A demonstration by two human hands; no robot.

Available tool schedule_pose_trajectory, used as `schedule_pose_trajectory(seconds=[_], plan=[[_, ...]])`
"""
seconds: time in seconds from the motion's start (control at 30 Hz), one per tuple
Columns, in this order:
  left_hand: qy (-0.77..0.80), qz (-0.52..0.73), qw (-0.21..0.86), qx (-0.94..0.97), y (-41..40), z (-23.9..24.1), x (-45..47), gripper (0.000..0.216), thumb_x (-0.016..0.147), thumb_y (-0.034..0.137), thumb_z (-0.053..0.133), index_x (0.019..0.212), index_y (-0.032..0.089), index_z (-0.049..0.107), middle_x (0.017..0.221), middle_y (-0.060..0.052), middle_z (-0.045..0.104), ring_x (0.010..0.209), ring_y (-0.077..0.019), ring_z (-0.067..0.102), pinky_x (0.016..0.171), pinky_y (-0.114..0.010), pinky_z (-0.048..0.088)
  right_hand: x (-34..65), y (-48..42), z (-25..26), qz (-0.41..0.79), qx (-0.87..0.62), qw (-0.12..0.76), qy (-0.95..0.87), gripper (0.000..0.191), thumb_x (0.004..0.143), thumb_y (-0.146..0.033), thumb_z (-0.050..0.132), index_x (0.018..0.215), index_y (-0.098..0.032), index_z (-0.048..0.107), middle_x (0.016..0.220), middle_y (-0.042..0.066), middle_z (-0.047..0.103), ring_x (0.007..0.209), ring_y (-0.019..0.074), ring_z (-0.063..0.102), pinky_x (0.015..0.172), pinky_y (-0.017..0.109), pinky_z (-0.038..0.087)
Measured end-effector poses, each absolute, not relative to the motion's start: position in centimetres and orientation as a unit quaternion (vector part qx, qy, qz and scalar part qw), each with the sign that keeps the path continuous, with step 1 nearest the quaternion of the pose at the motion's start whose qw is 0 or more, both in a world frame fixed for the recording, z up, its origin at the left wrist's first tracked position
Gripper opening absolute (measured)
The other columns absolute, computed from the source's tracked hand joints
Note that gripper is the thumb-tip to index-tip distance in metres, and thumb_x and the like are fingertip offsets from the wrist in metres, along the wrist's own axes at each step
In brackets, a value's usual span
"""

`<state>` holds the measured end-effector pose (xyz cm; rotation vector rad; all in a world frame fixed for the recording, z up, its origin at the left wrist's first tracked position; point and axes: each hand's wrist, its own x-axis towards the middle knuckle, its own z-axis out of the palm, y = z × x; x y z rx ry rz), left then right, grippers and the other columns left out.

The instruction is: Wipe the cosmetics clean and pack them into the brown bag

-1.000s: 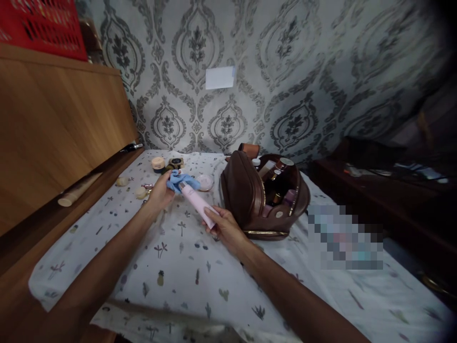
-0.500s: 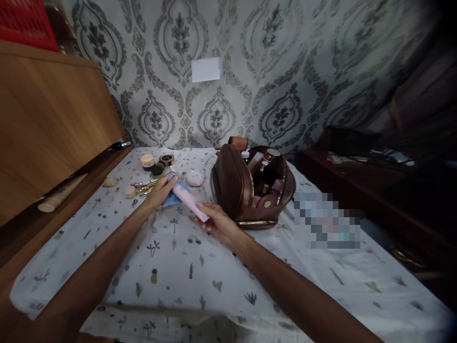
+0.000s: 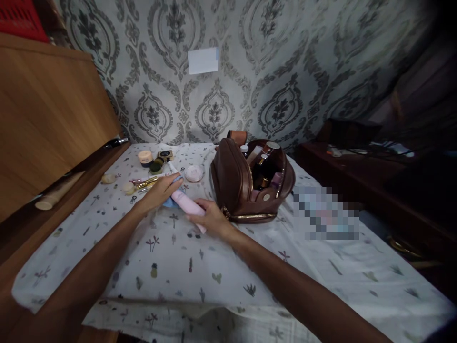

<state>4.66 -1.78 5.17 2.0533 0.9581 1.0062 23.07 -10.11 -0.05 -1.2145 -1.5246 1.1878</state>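
A pale pink squeeze tube (image 3: 188, 205) lies slantwise between my two hands, above the cloth-covered table. My right hand (image 3: 210, 218) grips its lower end, thumb on top. My left hand (image 3: 164, 190) is closed round the upper end with a blue cloth (image 3: 170, 203), which shows below the fingers and is pressed against the tube. To the right stands a brown cosmetic bag (image 3: 232, 183), unzipped, with bottles and tubes inside. Beyond my left hand are a round pink compact (image 3: 194, 173), a gold tube (image 3: 147, 183) and a peach-lidded jar (image 3: 145, 158).
A wooden cabinet (image 3: 50, 128) borders the left side, with a beige tube (image 3: 59, 193) on its ledge. Behind is a patterned wall (image 3: 214, 100). A blurred-out item (image 3: 326, 214) lies right of the bag. Dark furniture (image 3: 321, 171) stands at the far right.
My left hand has turned further over the tube's upper end, covering more of the blue cloth. My right hand's grip has shifted a little up the tube. The view has tilted slightly.
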Motion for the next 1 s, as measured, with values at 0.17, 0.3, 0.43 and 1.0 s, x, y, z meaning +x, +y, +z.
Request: schedule_pose_trajectory(seconds=[0.17, 0.3, 0.43, 1.0], plan=[[0.384, 0.378, 0.332, 0.774, -0.9, 4.5, 4.4, 0.030, 0.078, 0.035, 0.073, 0.058, 0.022, 0.057, 0.057, 0.002, 0.052, 0.061, -0.0169, 0.045, 0.060, -0.025, 0.035, 23.5, -10.5, 0.1, 0.220, -0.547, 0.306, -0.747, 0.040, 0.078, -0.029, 0.072, 0.117, -0.021, 0.068, 0.094, 0.007, 0.073, 0.080, 0.0226, 0.064, 0.068, 0.028, 0.041], [0.412, 0.403, 0.382, 0.723, -0.5, 4.3, 4.0, 0.024, 0.075, 0.040, 0.076, 0.067, 0.020, 0.065, 0.063, 0.002, 0.057, 0.062, -0.0160, 0.049, 0.056, -0.022, 0.039, 23.5, -10.7, 0.3, 0.222, -0.549, 0.312, -0.743, 0.043, 0.082, -0.030, 0.068, 0.123, -0.020, 0.066, 0.102, 0.009, 0.074, 0.084, 0.0238, 0.065, 0.071, 0.029, 0.043], [0.416, 0.401, 0.525, 0.625, -1.0, 5.0, 3.8, 0.028, 0.070, 0.042, 0.080, 0.081, 0.019, 0.070, 0.071, 0.000, 0.061, 0.063, -0.0142, 0.054, 0.052, -0.020, 0.042, 23.5, -10.5, 0.2, 0.272, -0.530, 0.382, -0.706, 0.037, 0.080, -0.032, 0.070, 0.115, -0.019, 0.070, 0.092, 0.004, 0.073, 0.077, 0.0197, 0.063, 0.069, 0.027, 0.043], [0.358, 0.439, 0.549, 0.614, -1.7, 6.4, 3.9, 0.031, 0.064, 0.033, 0.085, 0.088, 0.015, 0.075, 0.079, -0.003, 0.066, 0.067, -0.0138, 0.057, 0.058, -0.020, 0.047, 23.6, -10.0, 1.1, 0.645, -0.394, 0.450, -0.476, 0.038, 0.069, -0.047, 0.077, 0.087, -0.015, 0.068, 0.063, -0.002, 0.057, 0.045, 0.0068, 0.040, 0.039, 0.020, 0.030]])
